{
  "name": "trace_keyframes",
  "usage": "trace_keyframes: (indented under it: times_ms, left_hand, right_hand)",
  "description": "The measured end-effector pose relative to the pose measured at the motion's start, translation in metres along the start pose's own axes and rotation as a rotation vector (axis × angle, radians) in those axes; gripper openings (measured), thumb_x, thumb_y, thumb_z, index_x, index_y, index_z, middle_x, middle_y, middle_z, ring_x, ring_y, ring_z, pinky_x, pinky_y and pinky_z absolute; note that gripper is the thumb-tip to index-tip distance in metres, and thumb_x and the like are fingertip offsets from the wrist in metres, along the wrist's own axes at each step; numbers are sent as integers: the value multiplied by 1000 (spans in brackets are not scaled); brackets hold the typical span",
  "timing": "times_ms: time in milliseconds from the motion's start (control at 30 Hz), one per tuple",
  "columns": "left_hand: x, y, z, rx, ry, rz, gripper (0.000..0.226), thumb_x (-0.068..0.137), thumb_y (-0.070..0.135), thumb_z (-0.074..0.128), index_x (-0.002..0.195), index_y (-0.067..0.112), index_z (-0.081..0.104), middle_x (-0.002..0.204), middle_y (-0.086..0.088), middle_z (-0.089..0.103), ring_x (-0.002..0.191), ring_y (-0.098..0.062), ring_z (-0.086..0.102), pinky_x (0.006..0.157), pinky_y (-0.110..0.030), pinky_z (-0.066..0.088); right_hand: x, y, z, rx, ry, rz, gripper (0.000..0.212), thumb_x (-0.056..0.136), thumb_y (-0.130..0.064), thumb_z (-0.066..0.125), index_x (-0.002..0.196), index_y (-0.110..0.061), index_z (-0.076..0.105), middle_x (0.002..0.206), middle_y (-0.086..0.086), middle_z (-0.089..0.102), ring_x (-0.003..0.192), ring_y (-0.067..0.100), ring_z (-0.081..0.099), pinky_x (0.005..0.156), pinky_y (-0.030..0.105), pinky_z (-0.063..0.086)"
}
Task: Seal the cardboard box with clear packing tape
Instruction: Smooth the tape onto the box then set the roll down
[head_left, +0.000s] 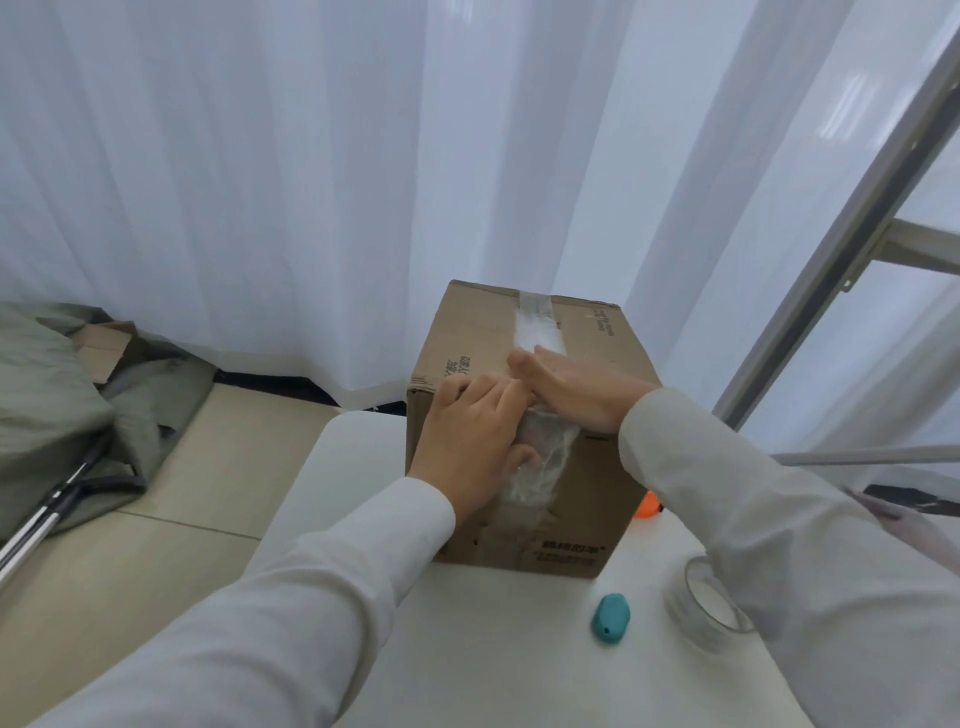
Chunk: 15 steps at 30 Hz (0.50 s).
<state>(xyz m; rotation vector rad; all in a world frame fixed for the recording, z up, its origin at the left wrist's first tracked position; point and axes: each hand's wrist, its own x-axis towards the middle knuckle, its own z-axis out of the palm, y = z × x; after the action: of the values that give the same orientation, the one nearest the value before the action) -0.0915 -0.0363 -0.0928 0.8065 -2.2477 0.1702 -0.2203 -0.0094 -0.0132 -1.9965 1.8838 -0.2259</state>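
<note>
White curtains hang behind a white table (363, 519), and on it stands one cardboard box (597, 364) with its flaps down. I see one strip of clear tape (537, 322) running along the top seam and down the near face. My left hand (472, 436) lies over the near top edge, fingers bent onto the top beside the strip, thumb on the crinkled tape below; it presses and grips nothing. My right hand (576, 389) lies flat across the strip just beyond the left fingers, fingers straight and together, nothing held.

I judge the step to be smoothing the tape down. Next I would need firm strokes outward from under both palms, especially on the wrinkled part under my left thumb.

Counted: one tape roll (701, 605) under my right forearm, one teal cutter (610, 619) left of it, one orange object (649, 506), mostly hidden behind the box.
</note>
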Motion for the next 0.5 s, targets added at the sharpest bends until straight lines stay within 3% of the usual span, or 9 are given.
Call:
trace_keyframes:
  times_ms: [33, 67, 133, 267, 367, 433, 500]
  left_hand:
    - [-1, 0, 0, -3, 3, 10, 46, 62, 35, 77, 99, 16, 57, 90, 3, 68, 90, -21, 62, 83, -28, 23]
    - [-2, 0, 0, -1, 2, 17, 48, 64, 35, 75, 104, 16, 56, 93, 4, 68, 92, -21, 62, 84, -28, 23]
    - [-1, 1, -2, 22, -24, 23, 49, 64, 35, 73, 107, 19, 54, 97, 5, 68, 95, -20, 62, 85, -28, 23]
    - [0, 2, -4, -49, -77, 0, 36, 78, 36, 63, 109, 21, 53, 112, 7, 62, 110, -17, 53, 92, -25, 18]
    - [-1, -4, -3, -36, -79, 40, 40, 74, 39, 68, 106, 20, 55, 117, 5, 62, 112, -18, 54, 91, -26, 19]
    - [-2, -7, -1, -13, -80, 68, 47, 64, 41, 75, 101, 18, 56, 114, 2, 66, 105, -22, 60, 87, -29, 23]
    - [-3, -8, 1, 7, -53, 70, 51, 60, 41, 78, 99, 17, 56, 111, 1, 67, 101, -23, 63, 85, -30, 24]
  right_hand:
    - [-11, -1, 4, 41, 22, -31, 68, 81, -66, 1, 98, -34, 59, 124, -7, 55, 139, 18, 28, 112, 37, 21]
    - [-22, -2, 7, 70, 60, -58, 71, 79, -66, 5, 105, -33, 61, 120, -8, 58, 136, 16, 34, 110, 34, 26]
    - [-33, 0, 11, 111, 146, -74, 68, 84, -60, 13, 125, -28, 57, 133, -2, 56, 135, 13, 37, 109, 30, 28]
    - [-36, 3, 18, 144, 197, -68, 64, 88, -57, 19, 133, -24, 49, 135, 1, 54, 125, 16, 47, 95, 20, 31]
    - [-44, 14, 29, -14, 379, -44, 64, 87, -60, 26, 139, -26, 40, 134, -3, 54, 121, 15, 50, 91, 22, 35]
    - [-52, 26, 32, -41, 522, 13, 52, 91, -54, 32, 133, -26, 47, 126, -5, 59, 114, 16, 53, 86, 24, 37]
    - [-55, 36, 33, -59, 553, 12, 49, 92, -55, 33, 127, -26, 52, 119, -5, 62, 111, 18, 54, 87, 28, 41]
